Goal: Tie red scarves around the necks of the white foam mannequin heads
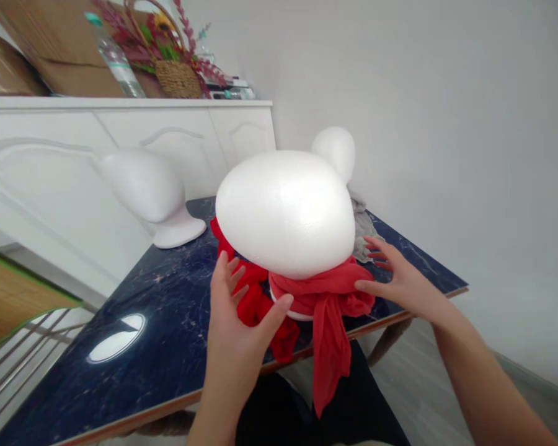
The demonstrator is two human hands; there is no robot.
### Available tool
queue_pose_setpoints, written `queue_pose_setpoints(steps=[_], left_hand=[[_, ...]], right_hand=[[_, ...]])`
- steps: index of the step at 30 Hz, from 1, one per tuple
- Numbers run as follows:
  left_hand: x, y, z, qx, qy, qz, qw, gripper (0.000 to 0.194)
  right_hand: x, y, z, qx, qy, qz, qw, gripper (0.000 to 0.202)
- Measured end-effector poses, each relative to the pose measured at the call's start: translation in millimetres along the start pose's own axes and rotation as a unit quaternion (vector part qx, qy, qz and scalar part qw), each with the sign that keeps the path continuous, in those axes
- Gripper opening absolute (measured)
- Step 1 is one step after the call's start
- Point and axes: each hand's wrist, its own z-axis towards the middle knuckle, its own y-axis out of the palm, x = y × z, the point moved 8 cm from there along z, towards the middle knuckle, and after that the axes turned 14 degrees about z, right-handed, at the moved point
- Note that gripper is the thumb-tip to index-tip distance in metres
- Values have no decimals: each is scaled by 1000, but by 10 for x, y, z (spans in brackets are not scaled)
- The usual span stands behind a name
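Observation:
A white foam mannequin head point(286, 210) stands near the table's front edge, directly before me. Around its neck a thin coral-red scarf point(332, 334) is wrapped, one tail hanging past the edge. My left hand point(237, 316) is open to the left of the neck, fingers spread, above a bright red cloth point(283, 344) that lies crumpled on the table. On the other side, my right hand point(395, 279) is open, its thumb close to the scarf's bunched right part; whether it touches is unclear. Neither hand holds anything.
Two more white foam heads, one at left point(144, 186) and one behind point(337, 148), stand on the dark blue marbled table point(167, 328). Grey cloth point(363, 226) lies at right. A white cabinet point(177, 133) behind carries a bottle point(116, 59), flower basket point(179, 77) and cardboard boxes point(69, 49).

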Motion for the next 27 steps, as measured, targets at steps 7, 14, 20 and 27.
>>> queue_pose_setpoints(steps=[7, 14, 20, 27], left_hand=[[-77, 671, 407, -85, 63, -186, 977, 115], [-205, 803, 352, -56, -19, -113, 992, 103], [-237, 834, 447, -80, 3, -108, 991, 89], [-414, 874, 513, -119, 11, -100, 988, 84]], right_hand=[[-82, 746, -765, -33, 87, -125, 988, 40], [7, 1215, -849, -118, 32, -71, 990, 11], [-134, 1227, -963, -213, -18, 18, 977, 14], [-200, 1142, -939, -315, -32, 16, 949, 13]])
